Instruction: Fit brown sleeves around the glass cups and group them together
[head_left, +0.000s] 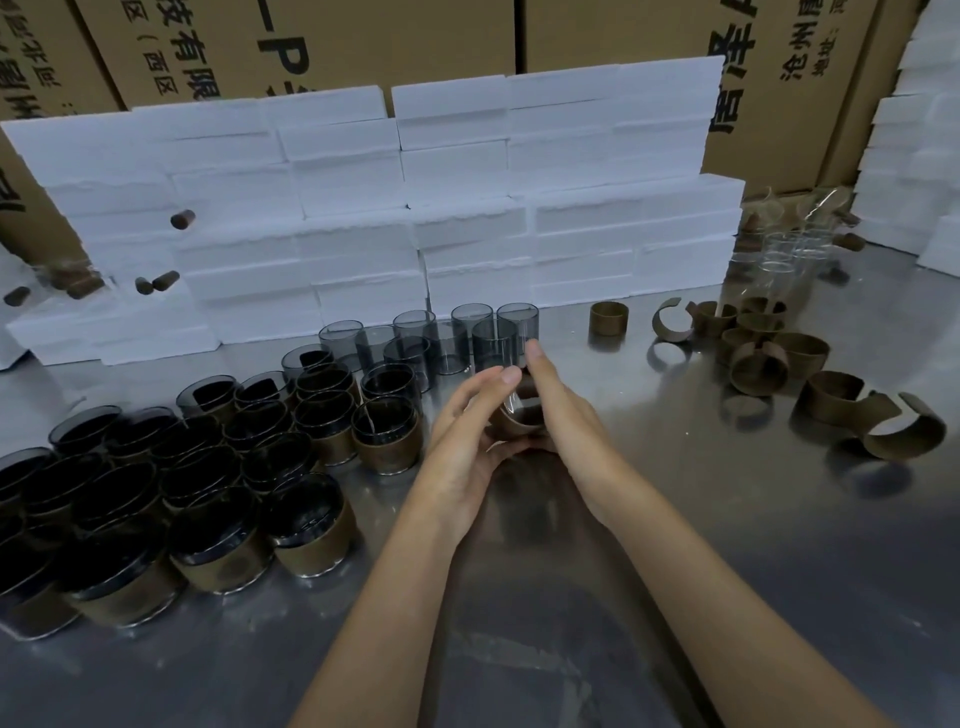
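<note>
Above the steel table (675, 519), both hands' grip, left hand (467, 436) and right hand (563, 410), clasps one sleeved cup (522, 413).

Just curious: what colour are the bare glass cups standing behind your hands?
The bare cups are smoky grey and see-through, best seen in the head view.

I observe a reflective metal table (727, 597). On it: sleeved cups (218, 540) massed left, bare smoked glasses (457, 332) centre rear, loose brown sleeves (758, 364) right, white foam blocks (363, 218) stacked behind.
</note>
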